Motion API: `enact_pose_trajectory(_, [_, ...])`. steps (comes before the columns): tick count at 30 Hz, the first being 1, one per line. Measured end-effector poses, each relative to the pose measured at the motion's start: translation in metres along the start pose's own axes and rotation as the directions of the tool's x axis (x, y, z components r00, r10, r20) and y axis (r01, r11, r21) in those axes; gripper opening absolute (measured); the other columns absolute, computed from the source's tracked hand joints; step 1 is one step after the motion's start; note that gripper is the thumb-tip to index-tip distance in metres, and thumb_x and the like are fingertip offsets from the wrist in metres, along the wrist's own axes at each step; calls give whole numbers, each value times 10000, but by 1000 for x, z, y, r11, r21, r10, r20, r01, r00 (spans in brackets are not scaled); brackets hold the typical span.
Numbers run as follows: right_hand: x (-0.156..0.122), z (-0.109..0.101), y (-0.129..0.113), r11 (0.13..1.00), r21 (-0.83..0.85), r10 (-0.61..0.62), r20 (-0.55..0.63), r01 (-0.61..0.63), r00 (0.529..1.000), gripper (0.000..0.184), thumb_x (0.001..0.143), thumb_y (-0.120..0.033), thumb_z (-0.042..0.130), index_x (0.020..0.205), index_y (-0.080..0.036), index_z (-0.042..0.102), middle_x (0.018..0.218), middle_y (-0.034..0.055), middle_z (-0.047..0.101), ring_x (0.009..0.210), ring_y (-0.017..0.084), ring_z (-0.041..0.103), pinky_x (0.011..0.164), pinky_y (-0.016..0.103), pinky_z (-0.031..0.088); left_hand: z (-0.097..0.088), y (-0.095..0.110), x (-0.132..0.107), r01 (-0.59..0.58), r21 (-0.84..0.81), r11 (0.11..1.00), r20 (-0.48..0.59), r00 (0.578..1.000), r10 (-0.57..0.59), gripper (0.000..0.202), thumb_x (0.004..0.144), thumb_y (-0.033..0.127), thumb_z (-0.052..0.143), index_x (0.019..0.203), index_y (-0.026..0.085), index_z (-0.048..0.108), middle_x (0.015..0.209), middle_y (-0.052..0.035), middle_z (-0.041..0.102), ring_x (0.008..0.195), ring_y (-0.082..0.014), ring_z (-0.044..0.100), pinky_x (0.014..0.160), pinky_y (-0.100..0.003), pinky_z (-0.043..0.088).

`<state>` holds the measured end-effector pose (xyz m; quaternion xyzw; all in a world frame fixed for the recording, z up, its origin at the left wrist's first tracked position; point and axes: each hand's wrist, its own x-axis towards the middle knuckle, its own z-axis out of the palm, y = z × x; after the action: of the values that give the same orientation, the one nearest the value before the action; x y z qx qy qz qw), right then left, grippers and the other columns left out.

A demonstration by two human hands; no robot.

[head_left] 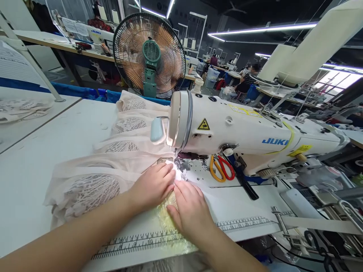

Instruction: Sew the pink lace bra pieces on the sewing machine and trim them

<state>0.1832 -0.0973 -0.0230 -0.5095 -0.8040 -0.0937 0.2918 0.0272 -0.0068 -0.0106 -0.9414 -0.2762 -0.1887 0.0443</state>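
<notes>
My left hand (153, 185) lies flat, fingers together, pressing pale pink fabric with lace panels (113, 166) just left of the needle area (178, 164) of a white Juki sewing machine (241, 132). My right hand (190, 211) lies flat next to it on a yellowish lace piece (167, 226), fingertips pointing at the presser foot. Both hands hold the cloth down and grip nothing. The fabric trails away behind the machine head in a chain of joined pieces.
Orange and red scissors (222, 168) lie on the machine bed. A printed ruler (136, 241) runs along the table's front edge. A standing fan (149, 54) is behind the table. Thread cones (309, 49) rise at right. Another person (246, 81) sits far back.
</notes>
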Motion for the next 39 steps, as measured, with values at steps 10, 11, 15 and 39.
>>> enact_pose_trajectory(10, [-6, -3, 4, 997, 66, 32, 17, -33, 999, 317, 909, -243, 465, 1121, -93, 648, 1148, 138, 691, 1064, 276, 613, 909, 416, 502, -3, -15, 0, -124, -80, 989, 31, 991, 127, 327, 941, 265, 375, 1094, 93, 607, 1155, -184, 623, 1076, -310, 566, 901, -451, 515])
enact_pose_trajectory(11, [-6, -2, 4, 996, 78, 37, 17, -38, 999, 311, 905, -239, 470, 1120, -98, 645, 1151, 137, 689, 1068, 276, 611, 913, 418, 501, -4, -16, 1, -137, -74, 988, 42, 989, 141, 334, 945, 270, 373, 1109, 93, 603, 1173, -186, 621, 1087, -313, 565, 906, -454, 513])
enact_pose_trajectory(15, [-6, -2, 4, 991, 123, 50, 18, -52, 999, 285, 897, -222, 485, 1116, -120, 635, 1146, 125, 689, 1083, 268, 603, 928, 415, 489, -9, -19, 4, -160, -64, 985, 72, 984, 165, 327, 939, 275, 388, 1103, 97, 608, 1161, -185, 630, 1045, -319, 576, 876, -471, 520])
enact_pose_trajectory(39, [-2, -3, 5, 985, 167, 30, -8, -29, 1000, 238, 883, -156, 458, 1059, -147, 618, 1083, 110, 687, 1034, 255, 609, 894, 415, 498, 6, -30, -1, -156, -61, 986, -17, 988, 155, 270, 916, 299, 456, 1065, 140, 614, 1202, -154, 645, 1068, -302, 591, 881, -443, 517])
